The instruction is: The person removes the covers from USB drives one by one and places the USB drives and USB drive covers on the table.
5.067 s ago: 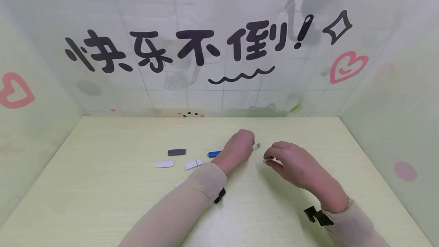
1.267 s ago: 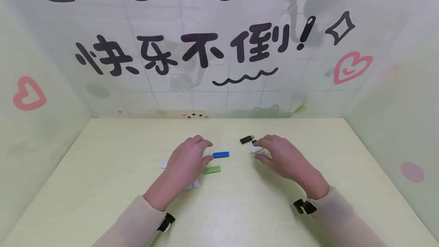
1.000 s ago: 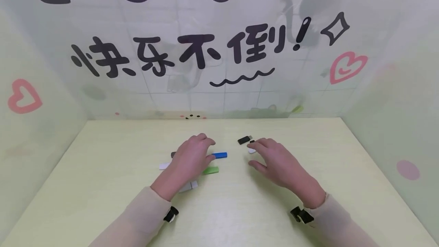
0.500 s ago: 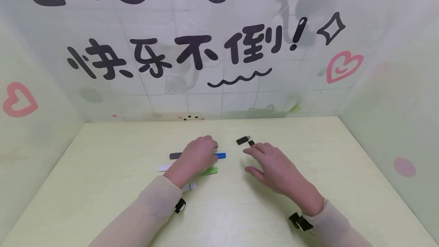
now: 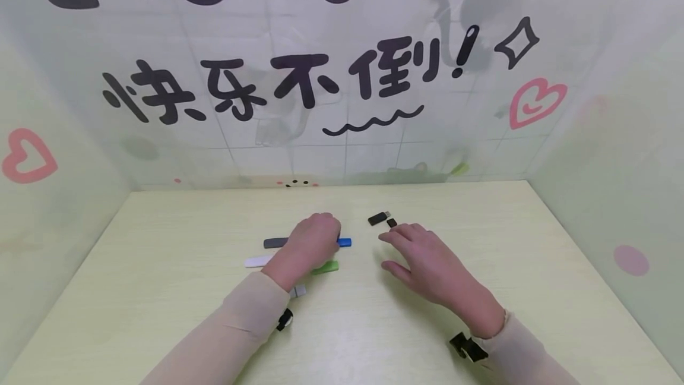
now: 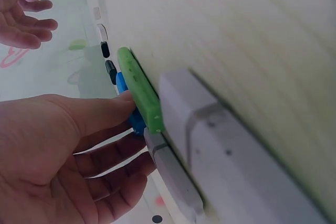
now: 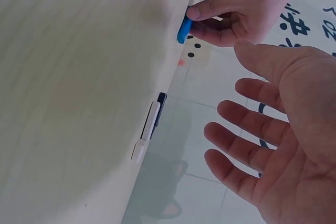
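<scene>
In the head view my left hand [image 5: 312, 243] lies over the blue USB stick [image 5: 344, 242]. Its thumb and fingers pinch that stick on the table, as the right wrist view shows at the blue end [image 7: 184, 29]. A green USB stick [image 6: 140, 90] lies just nearer, beside the thumb. My right hand [image 5: 435, 263] hovers with relaxed, spread fingers, holding nothing. Beyond its fingertips are a black USB stick [image 5: 379, 218] and a small black end [image 5: 392, 223]. A white USB stick [image 7: 150, 119] is seen there in the right wrist view; the hand hides it in the head view.
Left of and under the left arm lie a dark grey stick [image 5: 275, 243], a white stick [image 5: 257, 262] and a grey-white capped stick [image 5: 299, 292]. Printed film walls enclose the pale table [image 5: 363, 337] at the back and sides.
Five seconds ago the left hand was farther right, at a USB stick. Over the last second it moves slightly right and its fingers close on the blue stick. The right hand has released the white stick.
</scene>
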Demonstrator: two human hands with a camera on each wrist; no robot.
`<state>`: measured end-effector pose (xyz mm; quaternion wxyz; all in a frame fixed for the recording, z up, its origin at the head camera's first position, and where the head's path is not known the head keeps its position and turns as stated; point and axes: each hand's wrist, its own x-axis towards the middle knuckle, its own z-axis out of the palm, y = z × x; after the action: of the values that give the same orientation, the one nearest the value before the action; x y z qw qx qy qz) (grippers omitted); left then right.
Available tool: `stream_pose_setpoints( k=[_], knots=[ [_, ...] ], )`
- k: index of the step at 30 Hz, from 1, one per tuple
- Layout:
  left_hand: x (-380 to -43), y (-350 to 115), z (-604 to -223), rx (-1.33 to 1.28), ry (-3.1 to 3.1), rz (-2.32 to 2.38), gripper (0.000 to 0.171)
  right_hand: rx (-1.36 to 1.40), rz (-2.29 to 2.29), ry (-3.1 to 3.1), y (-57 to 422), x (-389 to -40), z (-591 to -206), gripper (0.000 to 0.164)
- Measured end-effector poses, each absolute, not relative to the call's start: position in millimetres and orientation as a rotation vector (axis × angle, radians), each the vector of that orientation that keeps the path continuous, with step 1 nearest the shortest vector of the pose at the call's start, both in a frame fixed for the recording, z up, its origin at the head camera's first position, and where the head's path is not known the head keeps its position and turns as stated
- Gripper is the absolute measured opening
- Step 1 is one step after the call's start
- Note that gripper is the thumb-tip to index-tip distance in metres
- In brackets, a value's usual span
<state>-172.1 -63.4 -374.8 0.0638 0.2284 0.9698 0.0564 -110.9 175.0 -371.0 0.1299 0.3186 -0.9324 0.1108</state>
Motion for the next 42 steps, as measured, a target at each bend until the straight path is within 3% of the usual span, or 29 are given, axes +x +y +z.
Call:
stream_pose_setpoints(
  k=[42],
  knots=[
    [-162, -68, -364, 0.618, 2.969, 0.333, 0.006, 0.971, 0.285, -2.672, 176, -127, -373, 0.045]
  ],
)
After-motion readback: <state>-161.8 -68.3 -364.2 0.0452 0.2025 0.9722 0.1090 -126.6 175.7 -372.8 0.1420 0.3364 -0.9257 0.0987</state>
